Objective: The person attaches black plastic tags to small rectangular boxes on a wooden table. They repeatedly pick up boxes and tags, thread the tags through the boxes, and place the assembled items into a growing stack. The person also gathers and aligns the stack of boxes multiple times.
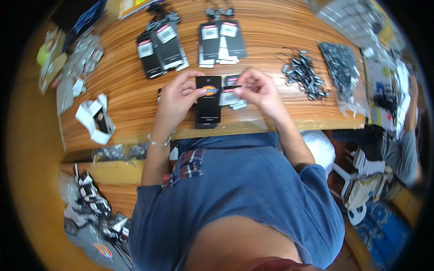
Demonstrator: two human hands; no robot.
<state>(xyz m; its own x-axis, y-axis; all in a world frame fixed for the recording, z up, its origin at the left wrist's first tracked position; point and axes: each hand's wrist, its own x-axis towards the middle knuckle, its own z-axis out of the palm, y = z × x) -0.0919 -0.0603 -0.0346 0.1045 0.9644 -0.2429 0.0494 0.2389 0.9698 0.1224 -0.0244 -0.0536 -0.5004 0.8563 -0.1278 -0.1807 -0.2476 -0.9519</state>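
Note:
At the table's front edge, my left hand (178, 93) is closed on a black hang tag (208, 106) with a coloured oval emblem, held upright with its thumb across the front. More dark card shows just below the tag's lower edge. To its right, my right hand (258, 90) pinches a small, thin dark strip (232, 86), whose exact kind I cannot make out. Beneath and beside these fingers lie a few tags with white labels (233, 98), partly hidden by the hand and the held tag.
Two bunches of strung dark tags (168, 45) (221, 43) lie at the back. A heap of black cord fasteners (306, 74) and a plastic bag of them (342, 72) are on the right. A white ribbon roll (92, 118) lies left. Another person's arm (410, 108) shows far right.

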